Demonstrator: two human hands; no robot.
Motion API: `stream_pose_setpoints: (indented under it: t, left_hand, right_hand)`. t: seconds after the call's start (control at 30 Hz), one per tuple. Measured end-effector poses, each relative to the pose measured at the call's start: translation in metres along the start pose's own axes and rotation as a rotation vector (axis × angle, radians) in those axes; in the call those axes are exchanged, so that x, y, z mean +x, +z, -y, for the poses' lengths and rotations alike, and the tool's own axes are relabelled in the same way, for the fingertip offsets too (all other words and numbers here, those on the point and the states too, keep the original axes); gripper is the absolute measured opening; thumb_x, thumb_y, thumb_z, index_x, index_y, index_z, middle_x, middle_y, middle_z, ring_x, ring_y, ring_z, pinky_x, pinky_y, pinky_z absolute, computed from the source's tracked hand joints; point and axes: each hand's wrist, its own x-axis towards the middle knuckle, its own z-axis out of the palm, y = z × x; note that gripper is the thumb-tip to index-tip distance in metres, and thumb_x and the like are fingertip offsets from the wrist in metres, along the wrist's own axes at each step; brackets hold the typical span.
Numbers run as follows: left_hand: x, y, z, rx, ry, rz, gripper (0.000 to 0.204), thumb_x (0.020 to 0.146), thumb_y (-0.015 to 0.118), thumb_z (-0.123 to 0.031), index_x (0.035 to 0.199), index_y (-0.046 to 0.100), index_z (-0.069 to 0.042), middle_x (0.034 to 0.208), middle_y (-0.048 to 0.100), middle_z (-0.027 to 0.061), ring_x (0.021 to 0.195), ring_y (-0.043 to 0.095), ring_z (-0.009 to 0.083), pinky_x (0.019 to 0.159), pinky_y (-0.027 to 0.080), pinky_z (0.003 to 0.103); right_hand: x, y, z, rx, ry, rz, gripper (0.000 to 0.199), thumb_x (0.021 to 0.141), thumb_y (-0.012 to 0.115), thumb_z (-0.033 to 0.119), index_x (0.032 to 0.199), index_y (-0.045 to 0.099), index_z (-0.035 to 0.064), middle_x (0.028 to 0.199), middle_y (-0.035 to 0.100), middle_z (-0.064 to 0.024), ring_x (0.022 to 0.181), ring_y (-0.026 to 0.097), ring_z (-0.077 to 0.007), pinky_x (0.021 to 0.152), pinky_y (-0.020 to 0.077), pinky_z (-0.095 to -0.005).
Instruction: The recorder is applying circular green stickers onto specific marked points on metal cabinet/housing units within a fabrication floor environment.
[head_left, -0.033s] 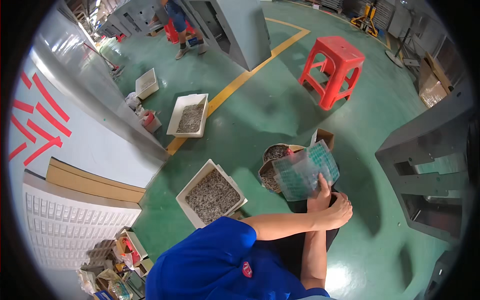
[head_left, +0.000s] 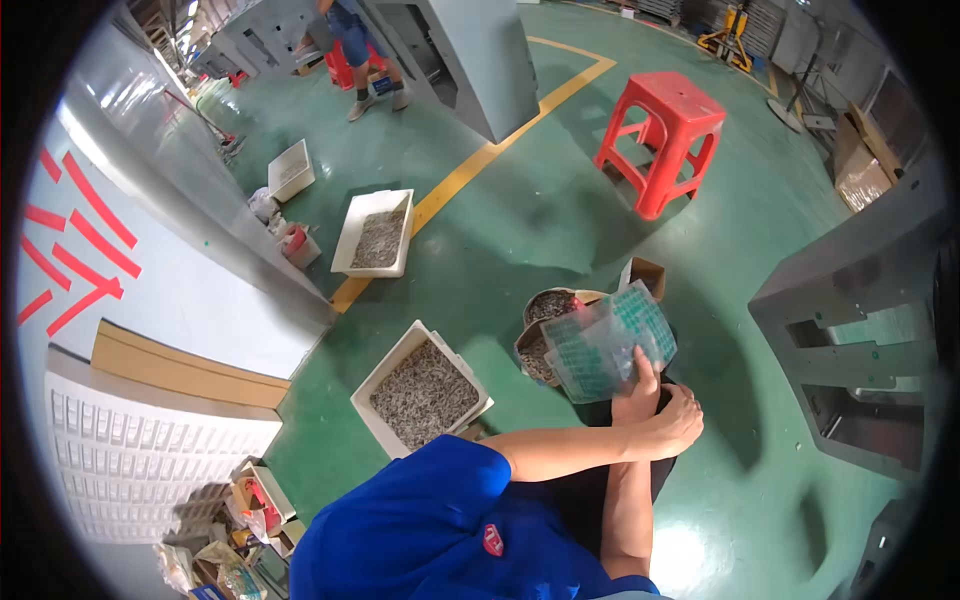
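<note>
My right hand point(head_left: 642, 385) holds clear plastic sheets with green print point(head_left: 605, 345), pinched at their near edge with a finger lying over them. Whether they are bags or loose film I cannot tell. Across my right forearm lies my left arm, and my left hand point(head_left: 678, 422) rests beside the right wrist at my dark-trousered knee, its fingers curled in. Nothing shows in the left hand. Just beyond the sheets, and partly covered by them, stand two containers of small metal-looking pieces point(head_left: 550, 305) and an open cardboard box point(head_left: 643, 275).
White bins of small greyish pieces stand on the green floor, one nearby point(head_left: 363, 390) and one farther off point(head_left: 345, 245). A red stool point(head_left: 672, 95) is ahead right. Grey metal cabinets flank the right point(head_left: 850, 280) and far side point(head_left: 490, 70). Another person point(head_left: 355, 45) stands far left.
</note>
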Motion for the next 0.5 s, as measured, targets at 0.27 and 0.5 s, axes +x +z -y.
stream_pose_setpoints:
  t: [0.27, 0.5]
  left_hand:
    - [-0.006, -0.073, 0.026, -0.689, 0.453, 0.276, 0.041, 0.078, 0.061, -0.038, 0.073, 0.066, 0.003, 0.077, 0.065, 0.0206, 0.077, 0.063, 0.0390, 0.073, 0.047, 0.058]
    - [0.003, -0.170, 0.155, -0.537, 0.165, 0.265, 0.034, 0.081, 0.061, -0.036, 0.092, 0.067, -0.004, 0.092, 0.066, 0.0143, 0.094, 0.061, 0.0301, 0.081, 0.047, 0.039]
  right_hand:
    - [0.008, 0.014, -0.018, 0.749, 0.405, -0.164, 0.039, 0.080, 0.058, -0.008, 0.114, 0.063, 0.0109, 0.117, 0.054, -0.0071, 0.107, 0.055, -0.0185, 0.095, 0.0439, -0.0294]
    - [0.019, 0.002, 0.007, 1.401, 0.403, -0.225, 0.024, 0.083, 0.063, 0.002, 0.106, 0.065, 0.0063, 0.106, 0.063, -0.0039, 0.097, 0.059, -0.0142, 0.084, 0.0478, -0.0282]
